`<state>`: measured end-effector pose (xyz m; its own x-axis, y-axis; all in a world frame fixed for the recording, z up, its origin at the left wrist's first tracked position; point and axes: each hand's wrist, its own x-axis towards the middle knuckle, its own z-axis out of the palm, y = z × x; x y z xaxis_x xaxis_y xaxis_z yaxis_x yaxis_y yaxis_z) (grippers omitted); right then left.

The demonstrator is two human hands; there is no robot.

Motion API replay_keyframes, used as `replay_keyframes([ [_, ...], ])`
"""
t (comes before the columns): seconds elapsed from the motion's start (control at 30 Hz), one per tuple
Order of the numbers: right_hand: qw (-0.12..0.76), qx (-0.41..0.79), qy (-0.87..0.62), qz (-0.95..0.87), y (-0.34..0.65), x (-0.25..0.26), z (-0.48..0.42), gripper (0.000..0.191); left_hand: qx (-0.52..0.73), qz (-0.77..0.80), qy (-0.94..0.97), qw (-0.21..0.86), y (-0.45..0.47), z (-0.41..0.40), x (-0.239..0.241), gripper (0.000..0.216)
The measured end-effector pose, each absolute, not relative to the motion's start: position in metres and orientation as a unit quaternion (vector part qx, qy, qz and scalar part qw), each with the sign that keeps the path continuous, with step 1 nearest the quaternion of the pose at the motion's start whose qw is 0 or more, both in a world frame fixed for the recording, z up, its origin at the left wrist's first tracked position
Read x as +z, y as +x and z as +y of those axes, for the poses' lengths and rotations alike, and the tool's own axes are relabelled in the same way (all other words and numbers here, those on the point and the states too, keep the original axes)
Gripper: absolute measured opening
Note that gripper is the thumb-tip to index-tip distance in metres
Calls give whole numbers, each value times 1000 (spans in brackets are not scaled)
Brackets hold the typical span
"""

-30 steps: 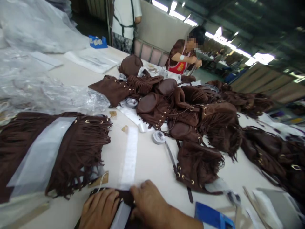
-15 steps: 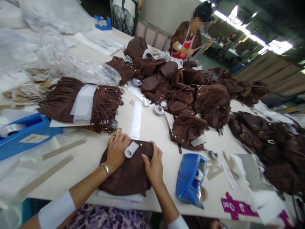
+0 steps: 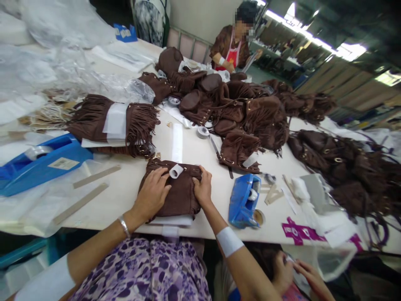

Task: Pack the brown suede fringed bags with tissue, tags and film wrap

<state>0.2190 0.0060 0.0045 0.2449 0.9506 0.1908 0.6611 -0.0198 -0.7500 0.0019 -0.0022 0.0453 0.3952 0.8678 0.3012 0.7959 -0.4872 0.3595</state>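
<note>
A brown suede bag [image 3: 177,196] lies flat at the table's front edge, white sheets [image 3: 175,220] under it. On its upper part rests a small rolled white paper tube [image 3: 176,171]. My left hand [image 3: 153,190] lies on the bag's left side, fingers stretched out, fingertips close beside the tube. At the right edge, my right hand [image 3: 203,187] grips the bag, thumb on top and fingers along the side. A fringed brown bag [image 3: 90,121] with a white paper band [image 3: 116,121] lies stacked on another to the upper left.
Blue tape dispensers stand left [image 3: 46,163] and right [image 3: 244,200]. A heap of brown bags [image 3: 232,100] fills the table's middle. Flat strips [image 3: 81,202] lie left. A co-worker [image 3: 232,46] stands across the table; another person's hands [image 3: 293,269] show at lower right.
The view has tilted down and shifted, showing more of my lap and another person's hands. My left hand has drawn back from the tube. My right thumb has moved towards its fingers at the bag's edge.
</note>
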Motion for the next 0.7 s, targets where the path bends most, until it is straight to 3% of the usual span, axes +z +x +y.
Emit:
replay_keyframes([
  [0.3, 371, 164, -695, -594, 215, 6, 9, 57, 222, 498, 835, 74, 8, -24, 26, 35],
  [0.43, 286, 108, -675, -671, 214, 39, -24, 52, 220, 495, 838, 69, 8, -24, 23, 35],
  [0.53, 199, 108, -569, -791, 213, 59, -68, 65, 216, 490, 842, 70, 6, -24, 22, 37],
  [0.6, 149, 136, -525, -827, 214, 59, -92, 75, 213, 485, 845, 72, 5, -24, 21, 39],
  [0.7, 121, 150, -518, -833, 217, 43, -104, 68, 207, 477, 851, 75, 3, -23, 19, 42],
])
